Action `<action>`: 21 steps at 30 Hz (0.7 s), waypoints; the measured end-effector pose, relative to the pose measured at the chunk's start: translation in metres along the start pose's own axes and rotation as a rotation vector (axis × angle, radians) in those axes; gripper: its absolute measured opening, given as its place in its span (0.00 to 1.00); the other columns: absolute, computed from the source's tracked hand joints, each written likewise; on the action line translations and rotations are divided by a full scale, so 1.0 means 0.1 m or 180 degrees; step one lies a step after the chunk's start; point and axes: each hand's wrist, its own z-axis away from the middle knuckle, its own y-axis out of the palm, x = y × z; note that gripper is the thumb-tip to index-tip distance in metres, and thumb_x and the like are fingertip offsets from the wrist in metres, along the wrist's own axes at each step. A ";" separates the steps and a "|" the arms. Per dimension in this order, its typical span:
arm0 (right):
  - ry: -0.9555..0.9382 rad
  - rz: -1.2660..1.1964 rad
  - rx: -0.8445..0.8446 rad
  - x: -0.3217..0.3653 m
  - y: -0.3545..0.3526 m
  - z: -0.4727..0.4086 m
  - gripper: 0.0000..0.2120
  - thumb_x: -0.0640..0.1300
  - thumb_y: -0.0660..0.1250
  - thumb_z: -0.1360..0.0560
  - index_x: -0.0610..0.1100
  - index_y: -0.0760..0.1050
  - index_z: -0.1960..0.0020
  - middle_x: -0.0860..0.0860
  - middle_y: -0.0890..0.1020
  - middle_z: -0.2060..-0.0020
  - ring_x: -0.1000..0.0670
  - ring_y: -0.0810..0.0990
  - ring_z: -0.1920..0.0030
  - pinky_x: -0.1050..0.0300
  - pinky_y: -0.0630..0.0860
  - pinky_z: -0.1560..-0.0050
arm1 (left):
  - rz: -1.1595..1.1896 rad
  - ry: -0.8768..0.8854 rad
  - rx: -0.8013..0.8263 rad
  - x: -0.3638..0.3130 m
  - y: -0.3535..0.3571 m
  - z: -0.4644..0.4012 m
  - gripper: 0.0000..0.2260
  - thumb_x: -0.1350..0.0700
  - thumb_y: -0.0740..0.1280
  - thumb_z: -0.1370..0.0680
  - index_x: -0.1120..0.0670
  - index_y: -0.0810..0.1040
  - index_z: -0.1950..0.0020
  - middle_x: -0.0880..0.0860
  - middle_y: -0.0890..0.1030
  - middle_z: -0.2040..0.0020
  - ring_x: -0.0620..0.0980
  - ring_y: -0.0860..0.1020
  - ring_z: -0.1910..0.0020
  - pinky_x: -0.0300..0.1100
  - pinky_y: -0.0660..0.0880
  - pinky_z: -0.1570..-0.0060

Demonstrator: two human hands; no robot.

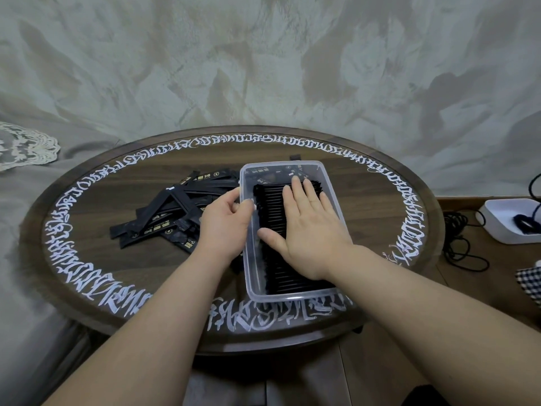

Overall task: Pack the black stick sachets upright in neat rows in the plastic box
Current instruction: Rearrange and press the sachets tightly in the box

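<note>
Flat and open, the right hand [307, 227] presses on a row of black stick sachets [281, 265] standing on edge in the clear plastic box [295, 295], whose long axis runs away from the person. Left hand [225, 227] pinches the box's left wall. Loose sachets [172, 209] lie heaped just left, on a round dark wooden table [366, 200] ringed with white script.

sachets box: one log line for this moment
right hand flat on sachets | left hand pinches box wall | loose pile left

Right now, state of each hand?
Left hand: fingers curled, gripping the left wall of the plastic box.
Right hand: open, flat, pressing on the row of upright sachets in the box.
</note>
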 end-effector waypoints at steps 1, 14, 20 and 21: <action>-0.0015 0.0006 0.0115 0.00 0.01 0.00 0.43 0.70 0.41 0.25 0.42 0.36 0.23 0.45 0.36 0.24 0.47 0.34 0.25 0.48 0.38 0.25 | 0.0026 -0.0043 0.0003 0.01 0.01 -0.01 0.12 0.57 0.63 0.22 0.41 0.82 0.56 0.66 0.80 0.54 0.55 0.77 0.60 0.56 0.78 0.50; -0.0010 -0.0025 0.0311 0.01 0.01 0.00 0.42 0.70 0.41 0.25 0.42 0.36 0.23 0.45 0.36 0.24 0.46 0.35 0.24 0.46 0.39 0.25 | -0.0122 -0.0098 0.0121 0.04 0.02 -0.03 0.10 0.52 0.62 0.21 0.41 0.81 0.55 0.64 0.81 0.50 0.63 0.79 0.49 0.59 0.76 0.47; -0.0075 0.0024 0.0131 0.02 -0.05 -0.13 0.41 0.69 0.41 0.25 0.44 0.36 0.23 0.47 0.36 0.24 0.47 0.34 0.25 0.45 0.38 0.25 | -0.0114 -0.0102 0.0132 0.01 0.02 -0.01 0.11 0.53 0.62 0.20 0.38 0.79 0.55 0.63 0.81 0.48 0.62 0.79 0.48 0.58 0.77 0.47; -0.0087 0.0028 0.0130 0.00 -0.04 -0.16 0.41 0.69 0.41 0.25 0.44 0.36 0.23 0.47 0.36 0.24 0.47 0.34 0.25 0.45 0.38 0.25 | -0.0131 -0.0088 0.0123 0.02 0.02 -0.02 0.11 0.53 0.62 0.20 0.37 0.79 0.56 0.63 0.81 0.48 0.62 0.79 0.48 0.58 0.77 0.46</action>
